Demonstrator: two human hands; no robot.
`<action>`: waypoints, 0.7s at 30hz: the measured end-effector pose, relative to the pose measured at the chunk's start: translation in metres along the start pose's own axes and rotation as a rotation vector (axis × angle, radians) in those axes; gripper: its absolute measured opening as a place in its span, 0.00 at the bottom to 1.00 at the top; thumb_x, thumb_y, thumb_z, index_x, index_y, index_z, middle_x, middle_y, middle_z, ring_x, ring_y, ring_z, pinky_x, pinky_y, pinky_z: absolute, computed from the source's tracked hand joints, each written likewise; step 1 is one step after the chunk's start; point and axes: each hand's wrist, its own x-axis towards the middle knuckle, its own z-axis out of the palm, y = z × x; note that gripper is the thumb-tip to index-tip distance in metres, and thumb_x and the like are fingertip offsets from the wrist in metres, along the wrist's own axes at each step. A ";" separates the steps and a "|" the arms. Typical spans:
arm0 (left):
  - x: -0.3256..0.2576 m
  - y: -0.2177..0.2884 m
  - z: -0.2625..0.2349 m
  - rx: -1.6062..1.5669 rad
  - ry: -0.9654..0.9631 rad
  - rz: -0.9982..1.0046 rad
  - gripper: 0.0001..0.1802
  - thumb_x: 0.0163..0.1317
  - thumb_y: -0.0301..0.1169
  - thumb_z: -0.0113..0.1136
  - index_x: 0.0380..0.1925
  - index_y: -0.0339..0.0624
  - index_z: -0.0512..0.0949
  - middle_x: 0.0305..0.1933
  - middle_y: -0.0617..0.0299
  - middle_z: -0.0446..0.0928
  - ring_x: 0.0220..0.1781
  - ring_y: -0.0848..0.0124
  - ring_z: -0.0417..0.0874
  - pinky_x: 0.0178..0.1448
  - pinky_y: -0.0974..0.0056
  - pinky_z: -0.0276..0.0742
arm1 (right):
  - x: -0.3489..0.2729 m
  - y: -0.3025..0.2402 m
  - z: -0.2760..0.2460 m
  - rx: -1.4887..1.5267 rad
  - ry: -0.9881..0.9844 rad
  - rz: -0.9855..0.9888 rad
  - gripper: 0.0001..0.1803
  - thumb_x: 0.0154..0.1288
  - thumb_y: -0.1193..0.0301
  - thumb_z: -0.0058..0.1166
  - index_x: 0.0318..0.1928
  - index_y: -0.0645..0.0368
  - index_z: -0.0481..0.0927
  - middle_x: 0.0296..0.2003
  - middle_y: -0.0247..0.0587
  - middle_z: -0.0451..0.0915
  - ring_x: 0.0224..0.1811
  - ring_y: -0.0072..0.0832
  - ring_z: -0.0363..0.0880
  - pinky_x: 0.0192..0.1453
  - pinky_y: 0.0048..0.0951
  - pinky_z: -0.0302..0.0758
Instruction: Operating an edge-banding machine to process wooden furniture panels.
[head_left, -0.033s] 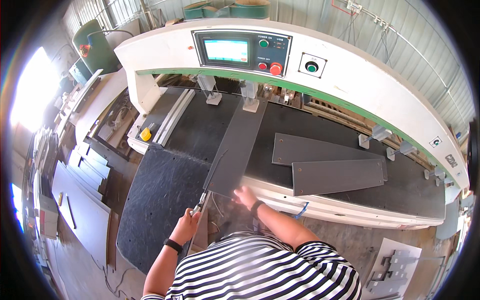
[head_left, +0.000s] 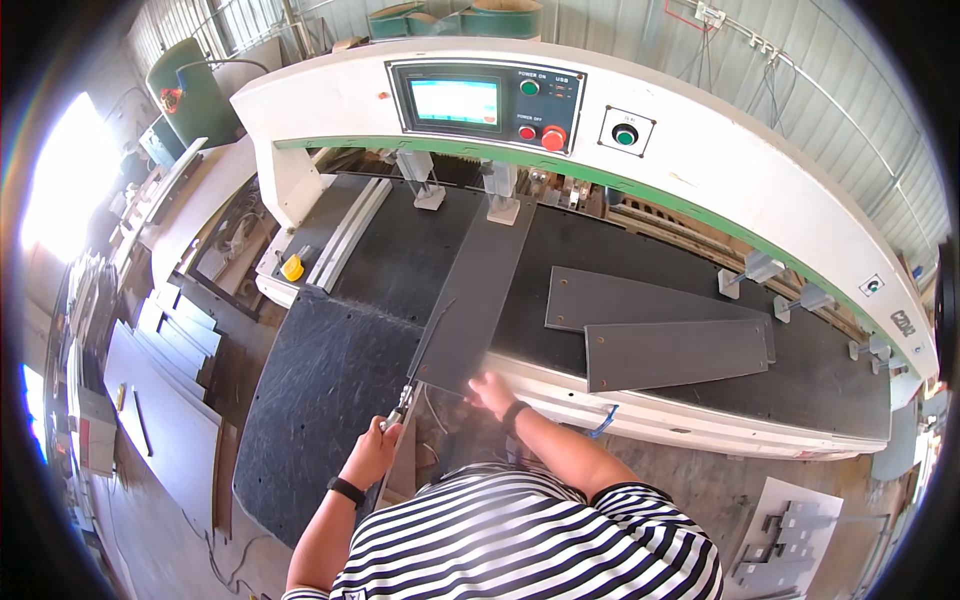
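A long dark grey board [head_left: 470, 295] lies lengthwise on the machine's black bed, its far end under a white pressing foot [head_left: 503, 211]. My left hand [head_left: 370, 455] is closed round a slim shiny metal tool [head_left: 402, 400], whose far end meets the board's near left corner. Its exact kind I cannot make out. My right hand [head_left: 492, 395] grips the board's near right corner; its fingertips are slightly blurred. A thin dark curved line runs along the left part of the board. Two more dark grey boards, the upper one [head_left: 675, 355] overlapping the lower one [head_left: 630, 298], rest on the bed to the right.
The white machine beam [head_left: 320, 98] arches over the bed, carrying a control panel [head_left: 487, 108]. A scratched black side table [head_left: 320, 400] adjoins at left. Pale panels [head_left: 165, 430] are stacked further left. Metal rails [head_left: 350, 235] and a yellow knob [head_left: 292, 267] sit on the bed's left.
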 end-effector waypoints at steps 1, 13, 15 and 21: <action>-0.001 0.001 -0.001 -0.001 0.003 -0.002 0.19 0.70 0.42 0.44 0.45 0.34 0.65 0.15 0.59 0.70 0.15 0.69 0.72 0.22 0.63 0.67 | 0.000 0.001 0.001 0.026 0.028 -0.010 0.11 0.66 0.71 0.49 0.44 0.66 0.70 0.37 0.41 0.76 0.29 0.28 0.81 0.32 0.26 0.79; 0.000 0.010 0.000 0.021 0.015 -0.028 0.19 0.70 0.43 0.44 0.44 0.36 0.65 0.16 0.61 0.70 0.16 0.71 0.71 0.23 0.65 0.67 | 0.001 -0.003 -0.004 0.022 -0.040 0.008 0.14 0.66 0.71 0.49 0.47 0.67 0.66 0.38 0.40 0.75 0.31 0.31 0.81 0.36 0.30 0.81; 0.001 0.011 0.000 -0.006 0.001 -0.056 0.18 0.70 0.42 0.45 0.44 0.36 0.65 0.17 0.60 0.70 0.17 0.72 0.72 0.23 0.64 0.67 | -0.001 -0.005 -0.003 0.003 -0.038 0.018 0.15 0.66 0.71 0.49 0.49 0.68 0.66 0.38 0.42 0.74 0.31 0.32 0.81 0.35 0.29 0.81; 0.002 0.008 0.002 0.119 0.082 0.111 0.17 0.70 0.41 0.45 0.42 0.35 0.64 0.18 0.56 0.71 0.18 0.68 0.73 0.23 0.62 0.67 | -0.003 -0.007 -0.002 0.007 -0.038 0.036 0.17 0.65 0.72 0.50 0.50 0.70 0.65 0.38 0.43 0.74 0.31 0.32 0.81 0.34 0.29 0.82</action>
